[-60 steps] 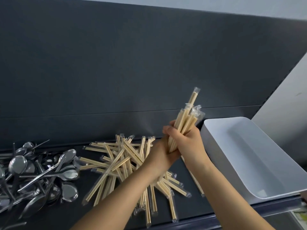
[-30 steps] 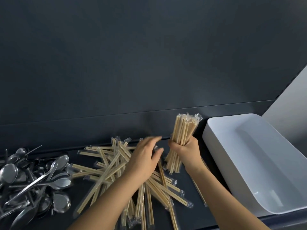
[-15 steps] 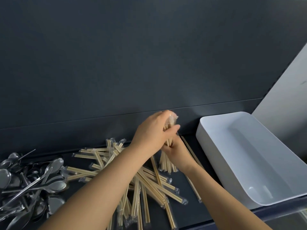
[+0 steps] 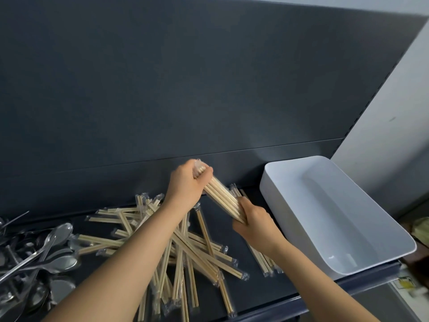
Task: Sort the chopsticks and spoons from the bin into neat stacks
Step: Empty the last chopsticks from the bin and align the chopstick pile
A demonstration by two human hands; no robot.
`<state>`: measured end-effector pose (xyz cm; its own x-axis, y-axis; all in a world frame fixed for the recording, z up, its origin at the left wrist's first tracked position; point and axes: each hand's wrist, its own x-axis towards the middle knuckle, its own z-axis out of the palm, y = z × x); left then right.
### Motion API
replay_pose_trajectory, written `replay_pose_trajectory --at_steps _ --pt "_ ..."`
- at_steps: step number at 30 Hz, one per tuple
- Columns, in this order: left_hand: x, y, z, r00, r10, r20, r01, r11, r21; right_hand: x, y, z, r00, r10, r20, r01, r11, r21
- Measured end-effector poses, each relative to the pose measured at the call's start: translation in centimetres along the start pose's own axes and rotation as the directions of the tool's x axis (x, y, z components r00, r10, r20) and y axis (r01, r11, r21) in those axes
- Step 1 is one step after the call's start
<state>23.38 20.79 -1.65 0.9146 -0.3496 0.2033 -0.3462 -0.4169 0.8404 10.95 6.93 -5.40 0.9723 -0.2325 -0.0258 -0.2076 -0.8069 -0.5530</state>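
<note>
A bundle of wrapped wooden chopsticks slants above the dark shelf, held at both ends. My left hand grips its far upper end and my right hand grips its near lower end. Below them a loose, crossed pile of wrapped chopsticks is spread over the shelf. A few aligned chopsticks lie beside the white bin, partly hidden under my right forearm. A heap of metal spoons lies at the far left. The white bin stands at the right and looks empty.
A dark back panel rises right behind the shelf. The shelf's front lip runs under my forearms. A pale wall stands to the right of the bin.
The bundle stood upright in my right hand; my left hand came over its top end. It now lies tilted between both hands, nearer the bin.
</note>
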Motion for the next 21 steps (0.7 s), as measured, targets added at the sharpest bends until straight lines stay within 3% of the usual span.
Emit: replay_pose_trajectory --at_steps 2,5,7,11,15,21 --pt "-0.4 -1.2 0.7 0.982 -0.092 0.166 0.101 0.994 -0.045 -0.2 0.8 0.7 0.997 0.08 0.024 -0.078 0.996 -0.046" --pt "-1.5 -2.8 0.9 0.933 -0.15 0.328 0.137 0.989 0.064 0.0 2.3 1.5 0.968 0.251 -0.005 -0.25 0.964 -0.092" --pt "-2.8 -4.0 0.7 0.94 -0.095 0.329 0.02 0.974 0.225 0.3 3.1 1.9 0.935 0.353 -0.036 -0.354 0.926 -0.132" --pt "-5.6 -6.8 0.2 0.904 -0.002 0.427 -0.23 0.841 0.49 0.7 3.7 3.0 0.886 0.455 -0.089 -0.464 0.872 -0.157" --pt "-7.2 -8.8 -0.1 0.899 -0.003 0.438 -0.273 0.778 0.566 1.0 3.4 4.5 0.868 0.487 -0.097 -0.496 0.842 -0.214" --pt "-7.8 -9.4 -0.4 0.896 0.025 0.443 -0.291 0.786 0.545 1.1 2.8 6.5 0.846 0.517 -0.133 -0.533 0.804 -0.265"
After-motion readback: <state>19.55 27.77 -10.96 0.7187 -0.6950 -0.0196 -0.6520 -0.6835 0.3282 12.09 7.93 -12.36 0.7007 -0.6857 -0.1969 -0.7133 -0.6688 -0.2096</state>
